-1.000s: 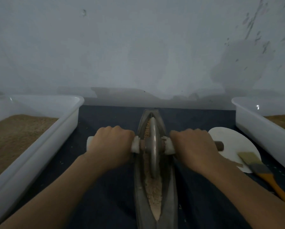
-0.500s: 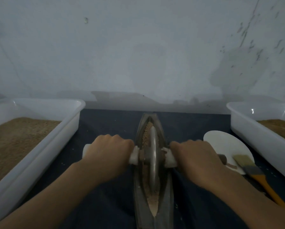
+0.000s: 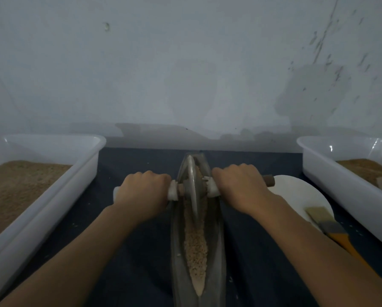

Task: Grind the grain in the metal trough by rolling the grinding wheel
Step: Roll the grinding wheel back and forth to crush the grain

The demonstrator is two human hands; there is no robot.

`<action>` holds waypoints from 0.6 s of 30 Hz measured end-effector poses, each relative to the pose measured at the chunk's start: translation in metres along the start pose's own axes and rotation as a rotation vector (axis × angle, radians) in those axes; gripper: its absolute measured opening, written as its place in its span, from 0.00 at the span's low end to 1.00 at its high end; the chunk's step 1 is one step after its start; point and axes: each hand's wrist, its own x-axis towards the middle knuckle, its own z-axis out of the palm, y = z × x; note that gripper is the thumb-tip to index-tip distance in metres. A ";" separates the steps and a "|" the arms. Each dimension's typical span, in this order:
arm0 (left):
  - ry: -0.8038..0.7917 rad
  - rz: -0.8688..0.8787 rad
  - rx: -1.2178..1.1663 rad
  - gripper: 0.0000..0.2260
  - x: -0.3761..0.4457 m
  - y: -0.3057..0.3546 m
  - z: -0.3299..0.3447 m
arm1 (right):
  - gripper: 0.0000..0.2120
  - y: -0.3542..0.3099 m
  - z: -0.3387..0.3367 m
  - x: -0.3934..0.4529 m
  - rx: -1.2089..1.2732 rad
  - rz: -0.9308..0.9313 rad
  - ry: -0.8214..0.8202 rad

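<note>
The wheel [image 3: 192, 187] stood in the trough [image 3: 218, 231] between the left hand [image 3: 143, 193] and right hand [image 3: 238, 187], each gripping its handle [image 3: 268, 180].

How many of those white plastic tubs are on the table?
2. One white tub stands at the left edge, and the other white tub at the right edge; both hold brown grain. Both run out of frame, so more may sit unseen.

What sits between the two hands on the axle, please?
In the head view, the grinding wheel stands in the metal trough between the left hand and the right hand.
</note>
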 end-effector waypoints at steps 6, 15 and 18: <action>-0.068 0.051 -0.031 0.13 -0.032 0.004 -0.017 | 0.08 -0.012 -0.012 -0.039 0.066 -0.023 -0.002; -0.054 0.024 -0.019 0.16 -0.045 0.005 -0.019 | 0.09 -0.016 -0.017 -0.049 0.058 -0.013 -0.023; -0.012 0.014 0.023 0.12 -0.022 0.006 -0.015 | 0.15 -0.008 -0.001 -0.026 0.048 0.027 0.008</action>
